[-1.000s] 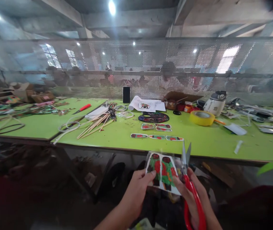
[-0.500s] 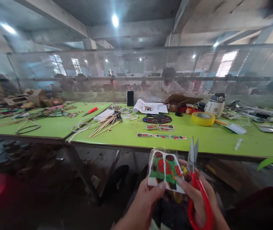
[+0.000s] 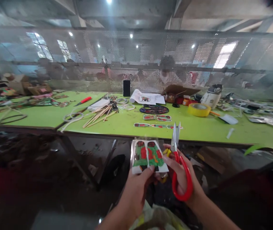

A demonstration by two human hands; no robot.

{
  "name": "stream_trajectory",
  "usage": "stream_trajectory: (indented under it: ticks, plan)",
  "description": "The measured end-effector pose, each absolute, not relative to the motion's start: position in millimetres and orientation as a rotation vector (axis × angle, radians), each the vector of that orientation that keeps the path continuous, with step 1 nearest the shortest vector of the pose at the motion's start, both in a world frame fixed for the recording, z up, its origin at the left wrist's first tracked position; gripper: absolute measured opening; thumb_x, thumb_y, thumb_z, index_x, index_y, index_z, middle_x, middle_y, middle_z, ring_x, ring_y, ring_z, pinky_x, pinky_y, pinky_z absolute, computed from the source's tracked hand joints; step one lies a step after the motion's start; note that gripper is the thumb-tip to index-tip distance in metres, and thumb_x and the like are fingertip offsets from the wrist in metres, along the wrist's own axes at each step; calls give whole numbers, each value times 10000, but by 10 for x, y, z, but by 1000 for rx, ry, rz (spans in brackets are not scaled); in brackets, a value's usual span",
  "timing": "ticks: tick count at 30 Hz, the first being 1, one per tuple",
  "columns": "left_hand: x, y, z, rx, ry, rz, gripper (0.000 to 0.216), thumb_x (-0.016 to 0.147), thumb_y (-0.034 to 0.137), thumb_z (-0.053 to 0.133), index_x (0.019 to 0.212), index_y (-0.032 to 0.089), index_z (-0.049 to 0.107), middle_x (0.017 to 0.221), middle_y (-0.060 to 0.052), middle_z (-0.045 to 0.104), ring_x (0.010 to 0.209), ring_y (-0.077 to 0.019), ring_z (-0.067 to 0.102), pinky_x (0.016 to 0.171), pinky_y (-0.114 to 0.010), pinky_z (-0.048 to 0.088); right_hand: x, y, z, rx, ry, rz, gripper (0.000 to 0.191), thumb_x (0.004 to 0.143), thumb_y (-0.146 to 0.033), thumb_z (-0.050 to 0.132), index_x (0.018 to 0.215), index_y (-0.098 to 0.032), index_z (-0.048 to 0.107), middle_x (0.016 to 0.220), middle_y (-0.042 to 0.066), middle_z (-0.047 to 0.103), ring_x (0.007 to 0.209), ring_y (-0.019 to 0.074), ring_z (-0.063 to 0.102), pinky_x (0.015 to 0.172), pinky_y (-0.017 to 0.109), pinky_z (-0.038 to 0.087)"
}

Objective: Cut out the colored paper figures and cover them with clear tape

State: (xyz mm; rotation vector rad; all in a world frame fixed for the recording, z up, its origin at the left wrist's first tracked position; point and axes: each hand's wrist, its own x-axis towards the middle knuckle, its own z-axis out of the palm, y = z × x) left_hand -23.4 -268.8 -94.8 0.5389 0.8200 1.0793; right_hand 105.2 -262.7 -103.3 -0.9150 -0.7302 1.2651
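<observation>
My left hand (image 3: 138, 183) grips the lower edge of a painted paper sheet (image 3: 143, 156), thumb on top. Two green and red shapes show on it, and clear plastic film sticks out round its edges. Red-handled scissors (image 3: 183, 179) are held in my right hand (image 3: 179, 169), blades pointing up and slightly parted. The right fingers are close to the sheet's right edge; whether they touch it I cannot tell. Both hands are in front of the table's near edge. Cut-out painted pieces (image 3: 157, 126) lie in rows on the table beyond them.
On the green table (image 3: 117, 127) lie wooden sticks (image 3: 98, 115), a yellow tape roll (image 3: 199, 110), a red-handled tool (image 3: 85, 100) and papers (image 3: 148, 98). A phone (image 3: 126, 88) stands upright near a perforated screen (image 3: 117, 73). A white jug (image 3: 212, 96) is at right. People show dimly behind the screen.
The view has tilted down and shifted, so the table sits higher in it. Both hands, with sheet and scissors, appear further left; the right thumb has come off the sheet's face toward its edge.
</observation>
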Motion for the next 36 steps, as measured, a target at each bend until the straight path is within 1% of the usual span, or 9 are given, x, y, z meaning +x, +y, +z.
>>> stream_trajectory:
  ticks: [2,5,9,13,17,21,24,27,36]
  plan:
    - [-234,-2673,-969,546,807,1106,230,686,298,758,834,131,702,775,-65,718,620,-150,618,593,-235,474,1071,-2637,-1075,-906,-699,1269,483,740,-367,750,1173,-226,588,657,-26,619,522,158,586,484,268,498]
    - [-201,-2655,-1005,563,827,1115,208,683,297,758,767,119,689,745,-68,707,596,-137,600,577,-226,464,1153,-2706,-1155,-926,-687,1203,507,754,-407,734,1196,-216,579,630,-28,613,509,145,561,478,250,476]
    - [-140,-2640,-1014,556,857,1098,212,659,263,766,781,106,692,707,-63,702,588,-138,608,586,-227,462,1261,-2854,-1254,-998,-756,1163,521,780,-462,698,1231,-240,562,749,5,660,634,168,609,587,271,496]
    - [-107,-2618,-998,574,872,1150,176,663,247,768,737,108,689,658,-52,701,595,-139,623,594,-218,469,1281,-2991,-1436,-1076,-890,1151,525,737,-551,695,1137,-219,620,821,41,674,765,210,626,694,305,491]
    - [-87,-2603,-999,589,893,1178,192,688,284,760,733,110,692,624,-46,699,595,-150,645,590,-220,481,1240,-3076,-1717,-1118,-925,1130,606,659,-654,689,1073,-213,649,754,46,670,701,223,619,620,306,477]
    - [-53,-2639,-981,584,882,1238,246,657,294,783,756,87,693,637,-55,702,596,-191,668,619,-282,528,1198,-3126,-1833,-1158,-956,1114,694,617,-704,666,1104,-210,647,694,26,637,548,175,556,513,279,448]
    - [-29,-2690,-957,595,817,1256,224,684,287,763,790,99,703,705,-66,726,648,-210,687,671,-320,555,1184,-3168,-1798,-1194,-1005,1059,663,632,-651,680,1115,-197,647,645,0,597,486,136,498,459,242,411]
    - [-15,-2721,-955,592,813,1250,171,690,244,754,795,116,709,717,-55,733,664,-208,692,694,-322,564,1198,-3198,-1769,-1239,-1001,1067,600,653,-641,663,1055,-196,681,583,-1,586,479,147,509,454,240,429]
    - [5,-2695,-983,594,839,1300,146,649,211,774,730,120,693,666,-33,723,558,-189,668,567,-286,562,1269,-3202,-1787,-1342,-1109,1056,618,678,-672,610,1086,-218,702,480,-14,561,417,164,514,414,241,418]
